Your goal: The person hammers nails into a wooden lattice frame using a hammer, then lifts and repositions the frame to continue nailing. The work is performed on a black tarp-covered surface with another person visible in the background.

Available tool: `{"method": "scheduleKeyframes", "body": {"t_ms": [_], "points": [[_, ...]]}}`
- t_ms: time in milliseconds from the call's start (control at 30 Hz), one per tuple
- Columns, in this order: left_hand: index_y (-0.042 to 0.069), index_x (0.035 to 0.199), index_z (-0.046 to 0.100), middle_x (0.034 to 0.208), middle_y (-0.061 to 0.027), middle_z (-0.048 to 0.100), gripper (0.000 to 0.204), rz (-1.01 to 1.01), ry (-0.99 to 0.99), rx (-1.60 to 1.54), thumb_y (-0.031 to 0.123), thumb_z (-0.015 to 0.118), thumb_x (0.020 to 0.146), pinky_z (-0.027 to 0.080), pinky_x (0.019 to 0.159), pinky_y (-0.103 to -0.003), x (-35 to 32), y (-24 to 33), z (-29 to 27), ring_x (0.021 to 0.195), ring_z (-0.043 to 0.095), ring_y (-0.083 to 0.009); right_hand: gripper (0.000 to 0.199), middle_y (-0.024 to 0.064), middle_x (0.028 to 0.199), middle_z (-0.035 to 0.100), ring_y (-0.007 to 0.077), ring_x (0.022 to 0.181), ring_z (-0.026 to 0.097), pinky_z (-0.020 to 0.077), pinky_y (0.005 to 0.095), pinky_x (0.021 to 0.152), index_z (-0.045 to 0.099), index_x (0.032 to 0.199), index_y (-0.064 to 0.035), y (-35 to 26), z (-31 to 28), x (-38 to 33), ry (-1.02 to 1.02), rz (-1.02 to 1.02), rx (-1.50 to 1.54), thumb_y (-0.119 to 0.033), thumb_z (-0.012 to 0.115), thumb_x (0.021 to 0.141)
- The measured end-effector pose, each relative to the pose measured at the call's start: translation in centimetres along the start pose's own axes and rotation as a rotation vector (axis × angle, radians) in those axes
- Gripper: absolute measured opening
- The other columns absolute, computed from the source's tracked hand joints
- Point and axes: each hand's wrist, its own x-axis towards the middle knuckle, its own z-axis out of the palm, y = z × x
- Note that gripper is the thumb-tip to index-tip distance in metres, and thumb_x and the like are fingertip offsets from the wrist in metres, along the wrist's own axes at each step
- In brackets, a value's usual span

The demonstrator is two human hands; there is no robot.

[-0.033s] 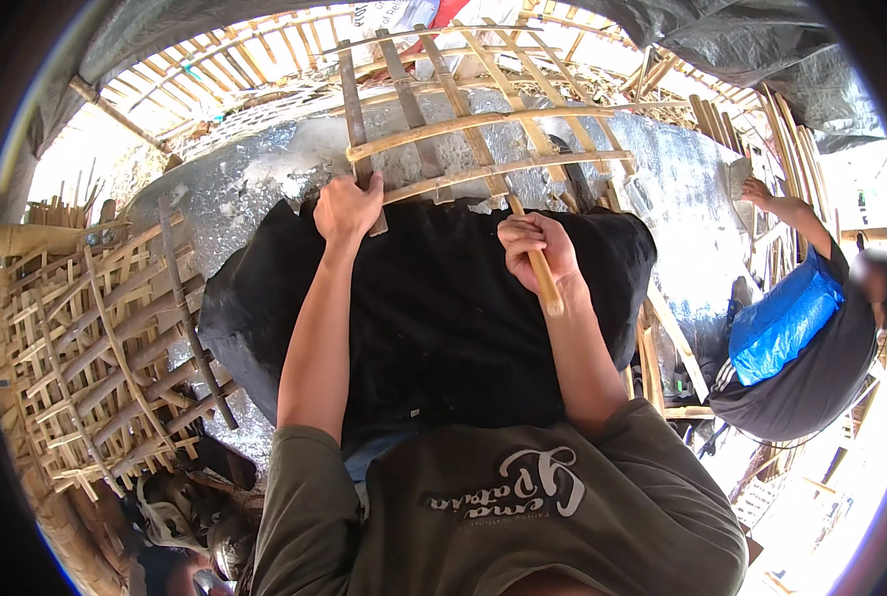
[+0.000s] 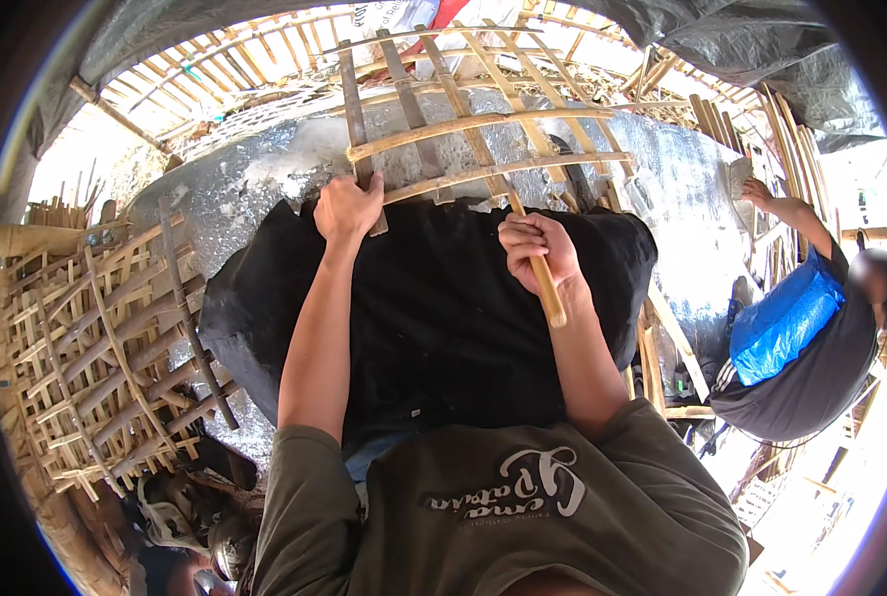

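Bamboo slats crossed into a lattice frame [image 2: 463, 129] lie at twelve o'clock from my hands, resting on a grey sheet [image 2: 265, 179] and a black cloth [image 2: 434, 308]. My left hand [image 2: 347, 209] presses down on one upright slat [image 2: 356, 119], fingers curled over its lower end. My right hand [image 2: 535, 250] is closed around a bamboo stick [image 2: 546, 286]. At three o'clock, another person's hand [image 2: 758, 192] reaches toward stacked strips. Finished lattice panels [image 2: 86, 348] sit at nine o'clock.

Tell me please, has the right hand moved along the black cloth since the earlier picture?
No. The right hand grips the bamboo stick at the same spot near the top edge of the black cloth, as before.
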Motion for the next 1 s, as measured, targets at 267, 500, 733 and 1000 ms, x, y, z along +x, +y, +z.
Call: {"method": "scheduleKeyframes", "body": {"t_ms": [267,500,733,1000], "points": [[0.002,0.087,0.076,0.094,-0.0204,0.074,0.053,-0.008,0.014,-0.02,0.055,0.065,0.087,0.056,0.084,-0.047,0.7,-0.2,0.1,0.094,0.072,-0.0381,0.027,-0.0026,0.065,0.037,0.0045,0.049,0.035,0.0403,0.0153,0.04,0.037,0.073,-0.0079,-0.3,0.3,0.3,0.016,-0.036,-0.043,-0.004,0.045,0.099],[0.003,0.087,0.076,0.094,-0.02,0.074,0.053,-0.013,-0.01,-0.02,0.055,0.065,0.087,0.056,0.083,-0.047,1.3,-0.3,0.3,0.094,0.072,-0.0377,0.01,-0.0002,0.067,0.039,0.0072,0.051,0.041,0.0445,0.0191,0.043,0.044,0.085,-0.0003,-0.8,0.8,1.0,0.049,-0.065,0.097,-0.003,0.044,0.094],[0.004,0.087,0.076,0.094,-0.0185,0.075,0.052,0.005,-0.015,-0.053,0.055,0.065,0.087,0.057,0.083,-0.046,1.4,-0.5,0.4,0.094,0.072,-0.0367,0.01,0.0082,0.081,0.046,0.0156,0.068,0.051,0.0546,0.0261,0.058,0.045,0.095,0.0029,-0.6,0.6,0.8,0.028,-0.079,0.227,-0.006,0.043,0.097],[0.003,0.086,0.075,0.093,-0.0186,0.075,0.053,-0.006,-0.038,-0.058,0.054,0.064,0.087,0.057,0.082,-0.046,1.6,-0.6,0.1,0.093,0.072,-0.0368,0.025,0.0054,0.079,0.045,0.0143,0.071,0.049,0.0531,0.024,0.055,0.044,0.1,-0.0039,-1.4,-0.6,0.9,0.023,-0.032,0.149,-0.028,0.045,0.109]]}}
